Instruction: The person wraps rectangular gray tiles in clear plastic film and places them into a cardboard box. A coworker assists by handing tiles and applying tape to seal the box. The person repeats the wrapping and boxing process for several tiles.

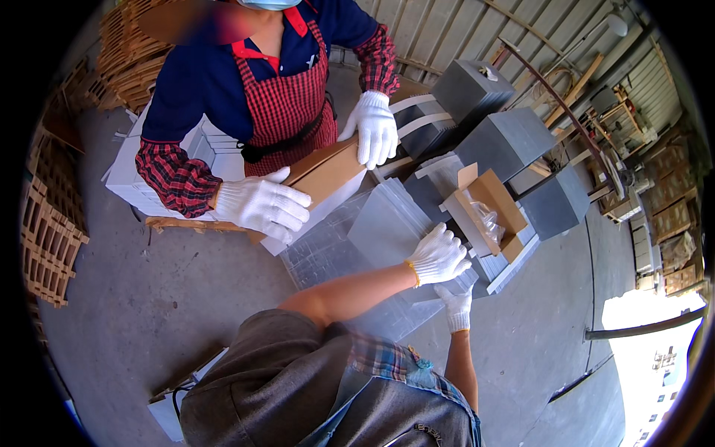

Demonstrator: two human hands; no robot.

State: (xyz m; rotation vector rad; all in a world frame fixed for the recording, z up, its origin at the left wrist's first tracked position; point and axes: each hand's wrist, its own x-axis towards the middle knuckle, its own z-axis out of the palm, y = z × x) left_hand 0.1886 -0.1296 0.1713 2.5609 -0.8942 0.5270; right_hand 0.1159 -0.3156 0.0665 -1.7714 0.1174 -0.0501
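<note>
While the right gloved hand [457, 308] touches the near edge of the grey sheets [387, 223] and the left gloved hand [438, 257] curls over them, any grip impossible to tell, an open cardboard box [469, 221] stands just beyond, and opposite, a co-worker's hands [264, 206] rest on a brown carton [328, 175].

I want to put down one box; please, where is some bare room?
Bare floor lies between the stacked pallets and dark shirt, and between the right hand and bright opening. Crowded: around the left hand and open carton.
</note>
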